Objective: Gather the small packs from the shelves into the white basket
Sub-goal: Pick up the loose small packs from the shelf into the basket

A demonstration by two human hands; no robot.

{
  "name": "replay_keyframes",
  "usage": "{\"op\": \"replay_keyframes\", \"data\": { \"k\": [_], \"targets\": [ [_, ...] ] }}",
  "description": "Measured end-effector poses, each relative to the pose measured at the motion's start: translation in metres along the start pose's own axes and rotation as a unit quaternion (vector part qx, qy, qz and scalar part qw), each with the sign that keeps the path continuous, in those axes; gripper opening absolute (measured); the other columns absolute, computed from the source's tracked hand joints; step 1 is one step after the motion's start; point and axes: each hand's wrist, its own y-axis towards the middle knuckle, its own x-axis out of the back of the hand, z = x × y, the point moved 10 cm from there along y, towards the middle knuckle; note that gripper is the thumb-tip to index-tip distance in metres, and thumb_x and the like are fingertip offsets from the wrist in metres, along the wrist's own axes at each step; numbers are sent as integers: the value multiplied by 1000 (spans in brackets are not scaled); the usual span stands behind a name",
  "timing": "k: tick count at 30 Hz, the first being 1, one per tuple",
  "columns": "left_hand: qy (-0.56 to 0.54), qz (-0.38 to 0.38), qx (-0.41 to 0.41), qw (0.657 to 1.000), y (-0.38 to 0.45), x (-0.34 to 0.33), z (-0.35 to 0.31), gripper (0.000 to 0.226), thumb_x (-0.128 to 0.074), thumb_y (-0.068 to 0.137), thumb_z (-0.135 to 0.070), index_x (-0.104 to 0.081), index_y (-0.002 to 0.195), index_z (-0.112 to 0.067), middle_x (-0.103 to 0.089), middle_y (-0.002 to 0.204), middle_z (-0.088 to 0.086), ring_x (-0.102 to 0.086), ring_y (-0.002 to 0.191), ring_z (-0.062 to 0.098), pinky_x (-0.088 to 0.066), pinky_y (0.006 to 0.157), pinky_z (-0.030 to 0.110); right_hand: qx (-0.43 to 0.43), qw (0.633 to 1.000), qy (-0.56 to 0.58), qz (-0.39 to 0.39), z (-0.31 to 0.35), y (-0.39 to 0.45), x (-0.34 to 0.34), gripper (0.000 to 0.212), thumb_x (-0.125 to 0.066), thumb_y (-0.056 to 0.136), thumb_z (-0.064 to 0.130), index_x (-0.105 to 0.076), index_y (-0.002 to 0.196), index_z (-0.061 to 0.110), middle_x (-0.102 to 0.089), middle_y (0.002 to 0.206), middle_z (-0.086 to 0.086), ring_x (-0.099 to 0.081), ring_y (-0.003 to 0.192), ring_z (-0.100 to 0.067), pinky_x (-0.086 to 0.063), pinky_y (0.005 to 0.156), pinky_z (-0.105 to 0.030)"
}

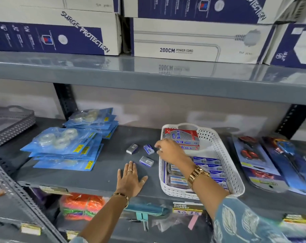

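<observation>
While three small packs (pixel 146 153) lay loose on the grey shelf (pixel 99 174) beside the white basket (pixel 220 155), the right hand (pixel 169 151) reached, fingers part-curled, empty; the left hand (pixel 131 179) rested flat. Light, stiff little boxes, probably best pinched by their sides.

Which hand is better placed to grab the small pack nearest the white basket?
Right. The right hand hovers beside that small pack, fingertips almost on it, next to the white basket. The left hand lies flat on the shelf, closer to another pack.
</observation>
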Motion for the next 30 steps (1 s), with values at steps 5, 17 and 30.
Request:
{"op": "replay_keyframes", "data": {
  "k": [5, 17, 30],
  "targets": [
    [9, 1, 2, 1000, 3, 9, 23, 89, -20, 88, -68, -2, 151, -8, 2, 161, 4, 1, 148, 20, -2, 120, 45, 5, 997, -56, 61, 21, 16, -30, 24, -57, 87, 12, -62, 109, 4, -65, 116, -18, -62, 106, -34, -51, 87, -37],
    [19, 19, -31, 999, 14, 8, 37, 94, -30, 87, -68, 2, 150, -7, 5, 161, 6, 6, 148, 21, 3, 121, 43, -21, 975, -121, 183, 29, 42, -92, 59, -78, 73, 29, -52, 120, 5, -58, 126, -15, -58, 116, -30, -49, 90, -36],
    [22, 19, -40, 999, 16, 7, 38, 95, -29, 86, -70, 3, 150, -8, 7, 160, 6, 7, 148, 21, 6, 120, 43, -14, 985, -63, 161, 25, 59, -85, 28, -68, 80, 11, -65, 107, 7, -65, 116, -16, -62, 106, -33, -49, 82, -33]
  ]
}}
